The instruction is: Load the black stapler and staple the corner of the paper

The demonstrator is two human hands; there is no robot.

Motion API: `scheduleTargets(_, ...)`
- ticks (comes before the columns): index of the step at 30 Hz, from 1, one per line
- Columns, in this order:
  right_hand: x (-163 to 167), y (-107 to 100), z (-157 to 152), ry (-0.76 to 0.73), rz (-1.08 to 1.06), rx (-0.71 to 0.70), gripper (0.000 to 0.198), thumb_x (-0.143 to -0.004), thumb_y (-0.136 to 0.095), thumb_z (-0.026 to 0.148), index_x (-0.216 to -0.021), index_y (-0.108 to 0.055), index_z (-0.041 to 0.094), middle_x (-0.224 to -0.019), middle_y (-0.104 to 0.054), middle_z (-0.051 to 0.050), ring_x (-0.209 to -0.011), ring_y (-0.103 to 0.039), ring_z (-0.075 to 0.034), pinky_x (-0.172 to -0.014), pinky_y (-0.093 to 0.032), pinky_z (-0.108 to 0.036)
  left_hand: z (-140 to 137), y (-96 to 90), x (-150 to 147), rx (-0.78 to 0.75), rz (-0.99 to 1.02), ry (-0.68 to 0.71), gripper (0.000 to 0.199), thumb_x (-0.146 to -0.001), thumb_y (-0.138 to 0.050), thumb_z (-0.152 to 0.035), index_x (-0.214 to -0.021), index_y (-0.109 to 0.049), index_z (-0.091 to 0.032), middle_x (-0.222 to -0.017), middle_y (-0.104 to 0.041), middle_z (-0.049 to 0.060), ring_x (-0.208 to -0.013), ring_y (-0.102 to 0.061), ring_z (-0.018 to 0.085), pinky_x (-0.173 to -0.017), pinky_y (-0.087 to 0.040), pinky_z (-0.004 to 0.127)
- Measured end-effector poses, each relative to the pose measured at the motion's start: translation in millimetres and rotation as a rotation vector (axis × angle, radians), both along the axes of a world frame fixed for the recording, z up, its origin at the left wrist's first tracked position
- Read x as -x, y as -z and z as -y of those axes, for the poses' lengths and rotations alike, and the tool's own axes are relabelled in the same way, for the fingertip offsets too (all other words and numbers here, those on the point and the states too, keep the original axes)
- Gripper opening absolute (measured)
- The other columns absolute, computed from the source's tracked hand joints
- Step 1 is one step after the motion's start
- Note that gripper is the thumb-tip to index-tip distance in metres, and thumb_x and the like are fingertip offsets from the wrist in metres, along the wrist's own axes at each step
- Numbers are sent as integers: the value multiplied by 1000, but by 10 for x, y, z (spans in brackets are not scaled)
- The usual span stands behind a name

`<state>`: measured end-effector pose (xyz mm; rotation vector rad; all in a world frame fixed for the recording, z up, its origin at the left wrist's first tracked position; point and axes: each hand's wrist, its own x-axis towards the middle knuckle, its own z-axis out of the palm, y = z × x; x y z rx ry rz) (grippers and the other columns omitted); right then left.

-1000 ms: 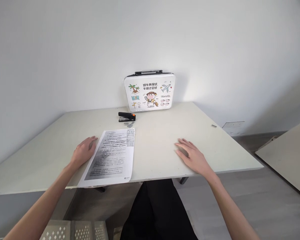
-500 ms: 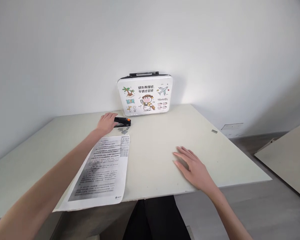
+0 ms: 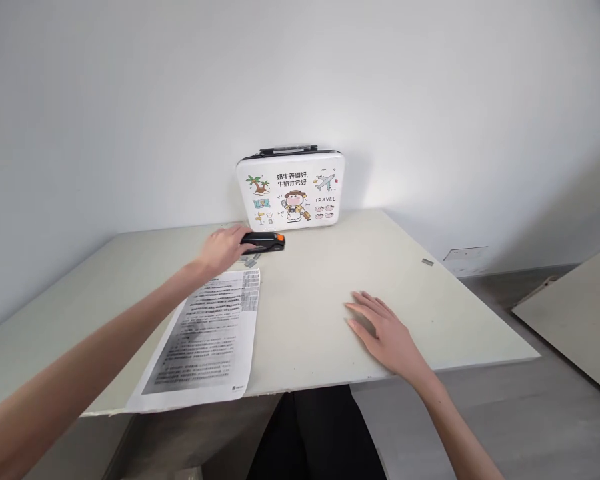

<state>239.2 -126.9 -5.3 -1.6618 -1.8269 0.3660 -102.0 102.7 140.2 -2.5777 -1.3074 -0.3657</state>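
A black stapler [image 3: 266, 243] with an orange patch at its right end is gripped at its left end by my left hand [image 3: 225, 247], behind the printed sheet. My fingers cover part of it. Just below the stapler lie several grey staple strips [image 3: 251, 262]. The printed sheet of paper [image 3: 200, 340] rests on the left part of the table, under my left forearm. My right hand [image 3: 384, 333] lies on the table at the right, fingers stretched and slightly apart, holding nothing.
A white case [image 3: 293, 190] with cartoon prints and a black handle stands against the wall [image 3: 300, 73] at the back. One small staple strip [image 3: 427, 262] lies near the right edge of the white table [image 3: 325, 280]. A wall plate [image 3: 466, 254] sits low on the right.
My left hand has moved to the right with the stapler in its grip. My right hand stays nearly where it was on the table.
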Motion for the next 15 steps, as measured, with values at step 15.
scheduleTargets(15, 100, -242, -87, 195, -486, 119, 48, -102, -45, 66, -113, -77, 31, -130, -76, -4, -128, -64, -29, -114, -44, -47, 1452, 564, -968, 320, 157, 222, 27, -97, -71, -39, -120, -74, -24, -111, -78, 3, -91, -75, 24, -75, -54, 33)
